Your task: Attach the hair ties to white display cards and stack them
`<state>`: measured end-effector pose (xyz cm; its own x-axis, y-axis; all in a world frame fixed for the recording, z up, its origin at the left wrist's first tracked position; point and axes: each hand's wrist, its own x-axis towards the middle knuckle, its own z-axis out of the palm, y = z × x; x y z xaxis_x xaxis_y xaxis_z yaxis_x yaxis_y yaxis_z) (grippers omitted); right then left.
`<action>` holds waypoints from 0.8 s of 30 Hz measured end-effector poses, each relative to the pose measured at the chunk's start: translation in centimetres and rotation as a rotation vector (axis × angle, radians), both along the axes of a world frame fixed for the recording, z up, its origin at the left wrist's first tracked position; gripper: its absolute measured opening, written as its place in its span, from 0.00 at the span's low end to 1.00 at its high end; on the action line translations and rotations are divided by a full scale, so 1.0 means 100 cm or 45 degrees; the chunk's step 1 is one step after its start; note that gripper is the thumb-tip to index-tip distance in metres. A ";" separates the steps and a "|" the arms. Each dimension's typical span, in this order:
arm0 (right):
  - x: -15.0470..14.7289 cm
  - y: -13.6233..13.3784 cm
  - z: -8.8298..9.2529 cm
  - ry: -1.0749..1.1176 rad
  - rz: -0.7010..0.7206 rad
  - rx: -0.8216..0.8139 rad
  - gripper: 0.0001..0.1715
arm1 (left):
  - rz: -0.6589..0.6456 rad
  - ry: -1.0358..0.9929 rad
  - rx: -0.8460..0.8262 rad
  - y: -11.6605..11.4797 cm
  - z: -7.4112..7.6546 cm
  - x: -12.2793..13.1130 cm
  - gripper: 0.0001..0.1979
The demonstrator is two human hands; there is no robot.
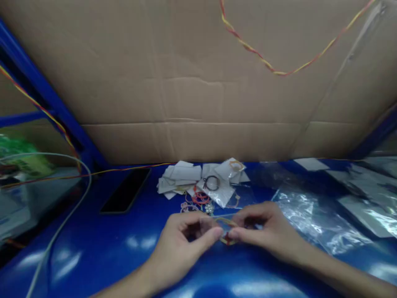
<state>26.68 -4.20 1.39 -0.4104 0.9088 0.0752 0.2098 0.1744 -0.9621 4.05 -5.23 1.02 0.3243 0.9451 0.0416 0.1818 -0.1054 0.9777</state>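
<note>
Both hands meet low in the middle of the view, over the blue surface. My left hand (186, 242) pinches the left edge of a small clear bag (223, 223) between thumb and fingers. The right side of the bag is pinched by my right hand (263, 227). A yellowish bracelet (226, 241) with a dark red part shows at the bag, between the two thumbs; whether it lies fully inside is too blurred to tell. Just beyond the hands lie a red bracelet (201, 197), a dark bracelet (211, 183) and a pink one (188, 207).
White cards (182, 174) are piled behind the hands. A black phone (126, 191) lies at the left, near a pale cable (62, 223). Clear plastic bags (313, 215) spread over the right side. Cardboard (198, 82) stands behind, with a twisted red-yellow wire hanging.
</note>
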 end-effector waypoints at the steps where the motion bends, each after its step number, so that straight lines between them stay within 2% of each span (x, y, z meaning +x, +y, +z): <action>1: 0.000 0.001 0.000 0.012 -0.018 -0.002 0.10 | 0.000 0.010 -0.006 0.001 0.001 0.000 0.12; 6: 0.000 0.004 0.002 0.125 -0.034 -0.131 0.11 | -0.011 -0.059 -0.105 0.005 0.003 -0.001 0.12; 12: 0.009 0.012 0.001 0.110 0.040 -0.137 0.23 | -0.041 -0.070 -0.094 0.011 0.006 -0.005 0.20; 14: 0.010 0.014 -0.002 0.134 0.007 -0.117 0.22 | -0.056 -0.040 -0.074 0.011 0.007 -0.006 0.21; 17: 0.008 0.012 -0.004 0.153 -0.021 -0.140 0.18 | 0.007 0.007 -0.052 0.010 0.007 -0.006 0.21; 19: 0.006 0.010 -0.004 0.127 0.017 -0.189 0.20 | 0.084 0.027 -0.027 0.009 0.006 -0.007 0.22; 21: 0.005 0.009 -0.003 0.072 0.066 -0.225 0.18 | 0.165 0.039 0.010 0.009 0.005 -0.007 0.21; 24: 0.006 0.013 -0.002 -0.007 -0.035 -0.096 0.14 | 0.230 0.048 0.113 0.009 0.005 -0.007 0.18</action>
<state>27.30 -2.92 1.20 -0.3857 0.9226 0.0039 0.2185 0.0954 -0.9712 3.30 -4.34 1.49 0.1526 0.9812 0.1181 0.2416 -0.1530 0.9582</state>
